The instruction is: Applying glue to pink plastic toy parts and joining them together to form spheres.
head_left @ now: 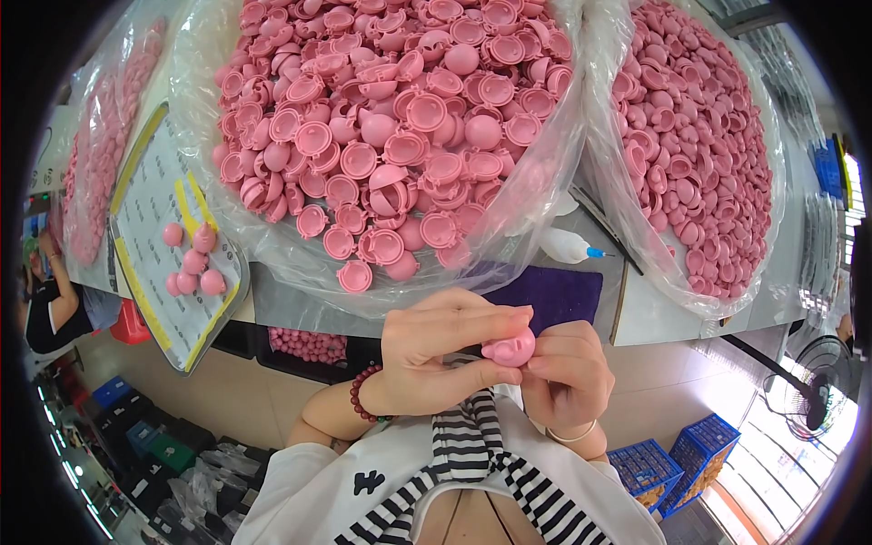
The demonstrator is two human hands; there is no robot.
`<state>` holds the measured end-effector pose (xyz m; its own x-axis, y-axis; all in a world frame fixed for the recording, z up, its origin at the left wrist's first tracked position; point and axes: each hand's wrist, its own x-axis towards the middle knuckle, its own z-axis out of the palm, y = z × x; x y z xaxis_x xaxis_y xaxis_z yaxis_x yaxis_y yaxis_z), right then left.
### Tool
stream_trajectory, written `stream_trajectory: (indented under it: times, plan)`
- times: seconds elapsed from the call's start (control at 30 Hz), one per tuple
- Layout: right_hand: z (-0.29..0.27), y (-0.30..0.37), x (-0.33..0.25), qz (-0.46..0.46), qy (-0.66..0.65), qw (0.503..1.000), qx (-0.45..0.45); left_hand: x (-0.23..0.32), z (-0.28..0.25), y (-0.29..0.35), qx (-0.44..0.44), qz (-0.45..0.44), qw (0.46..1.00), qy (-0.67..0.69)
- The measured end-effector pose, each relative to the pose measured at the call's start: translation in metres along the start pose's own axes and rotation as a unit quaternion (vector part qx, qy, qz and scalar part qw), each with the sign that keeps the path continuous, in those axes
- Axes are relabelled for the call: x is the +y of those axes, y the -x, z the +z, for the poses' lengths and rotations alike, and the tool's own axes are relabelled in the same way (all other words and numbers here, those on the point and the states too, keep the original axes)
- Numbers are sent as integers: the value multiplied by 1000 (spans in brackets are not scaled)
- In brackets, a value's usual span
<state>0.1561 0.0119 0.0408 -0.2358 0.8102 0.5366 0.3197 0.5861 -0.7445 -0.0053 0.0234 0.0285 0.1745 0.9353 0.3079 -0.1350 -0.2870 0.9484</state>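
Between my two hands, just off the table's front edge, is a small round pink plastic piece (510, 349) with raised bumps on it. My left hand (440, 345) pinches it from the left between thumb and fingers. From the right, my right hand (569, 374) grips it with thumb and fingertips closed. Beyond my hands a large clear plastic bag (536, 218) lies spread open, heaped with pink hollow half-shells (404, 150). Another bag to the right holds many smaller pink shell pieces (695, 173). A purple cloth (559, 295) lies just past my fingers.
A tray with yellow tape (150, 263) at the left carries several pink balls (194, 262). A white bottle with a blue tip (568, 246) lies between the bags. Below the table are a bin of pink pieces (309, 345) and blue crates (704, 454). Another person (56, 304) is at far left.
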Motion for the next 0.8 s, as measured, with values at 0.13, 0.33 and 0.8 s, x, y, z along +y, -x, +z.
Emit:
stream_trajectory:
  times: [0.13, 0.33, 0.8]
  plan:
    - [-4, -3, 3, -19, -13, 1000, 0, -2, -7, -3, -50, 10, 999, -6]
    - [-13, -19, 36, 135, -8, 974, 180, -7, -7, 3, -61, -77, 941, 324]
    - [-21, -3, 38, 175, -8, 973, 148, 17, -34, 10, -68, -117, 956, 262]
